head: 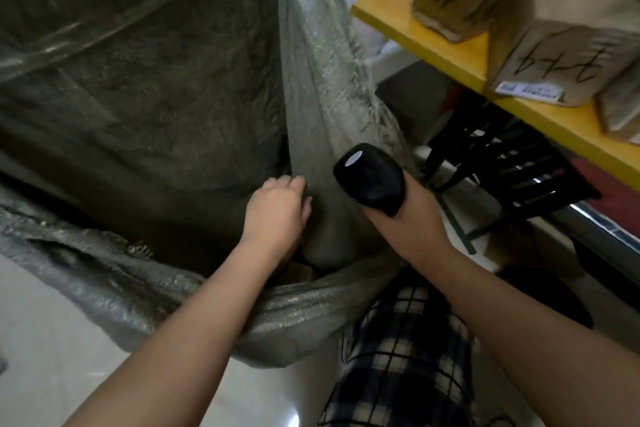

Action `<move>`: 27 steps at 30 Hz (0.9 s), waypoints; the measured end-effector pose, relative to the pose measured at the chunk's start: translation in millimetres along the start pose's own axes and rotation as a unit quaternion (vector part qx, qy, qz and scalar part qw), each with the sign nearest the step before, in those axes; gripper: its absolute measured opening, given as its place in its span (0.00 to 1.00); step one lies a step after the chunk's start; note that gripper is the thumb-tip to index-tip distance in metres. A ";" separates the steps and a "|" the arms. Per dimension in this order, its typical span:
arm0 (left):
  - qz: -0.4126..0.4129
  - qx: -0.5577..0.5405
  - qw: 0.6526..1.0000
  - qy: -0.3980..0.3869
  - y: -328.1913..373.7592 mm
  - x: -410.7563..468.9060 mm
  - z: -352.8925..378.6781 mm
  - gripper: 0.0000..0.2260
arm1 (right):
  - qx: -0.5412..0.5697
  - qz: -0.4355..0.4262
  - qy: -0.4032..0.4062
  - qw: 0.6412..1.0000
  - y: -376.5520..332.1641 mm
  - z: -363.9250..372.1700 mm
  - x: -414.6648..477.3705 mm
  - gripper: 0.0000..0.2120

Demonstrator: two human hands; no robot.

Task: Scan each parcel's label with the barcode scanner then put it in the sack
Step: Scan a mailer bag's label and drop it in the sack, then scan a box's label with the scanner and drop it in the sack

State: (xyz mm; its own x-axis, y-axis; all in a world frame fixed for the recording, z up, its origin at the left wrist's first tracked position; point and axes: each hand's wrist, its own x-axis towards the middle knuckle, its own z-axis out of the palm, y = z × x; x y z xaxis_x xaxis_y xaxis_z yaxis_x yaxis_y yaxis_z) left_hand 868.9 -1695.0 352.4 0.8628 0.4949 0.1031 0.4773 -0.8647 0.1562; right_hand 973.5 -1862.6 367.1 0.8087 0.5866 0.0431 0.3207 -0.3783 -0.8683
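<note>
The left hand (277, 208) is gripping the rough, woven grey sack (322, 87) with curled fingers, while the right hand (405, 222) is gripping the smooth, round black scanner (369, 180).

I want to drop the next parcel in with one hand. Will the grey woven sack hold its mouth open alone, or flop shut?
Likely floppy: the sack hangs in soft folds and creases. The left hand grips a fold of it, so the mouth probably needs holding. The shiny weave may feel somewhat slippery.
</note>
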 end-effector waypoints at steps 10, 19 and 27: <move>0.185 -0.128 0.965 0.133 154.3 -1.5 -112.7 0.10 | 0.029 -0.051 0.229 0.972 -29.4 -148.4 -76.2 0.21; 0.358 -0.162 0.911 0.122 315.7 -9.3 -139.3 0.17 | 0.041 -0.012 0.391 0.919 -13.7 -280.1 -162.1 0.20; 0.387 0.023 0.919 0.069 414.8 23.0 -137.8 0.38 | 0.079 0.034 0.457 0.885 14.2 -321.8 -192.4 0.19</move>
State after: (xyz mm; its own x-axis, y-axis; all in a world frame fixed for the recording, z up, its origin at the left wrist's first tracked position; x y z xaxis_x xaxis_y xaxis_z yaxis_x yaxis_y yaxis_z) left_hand 1063.8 -2030.6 554.9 0.9188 -0.2667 0.2910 -0.2615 -0.9635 -0.0576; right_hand 981.2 -2211.3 505.5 0.9075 -0.2859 0.3077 0.2417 -0.2437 -0.9392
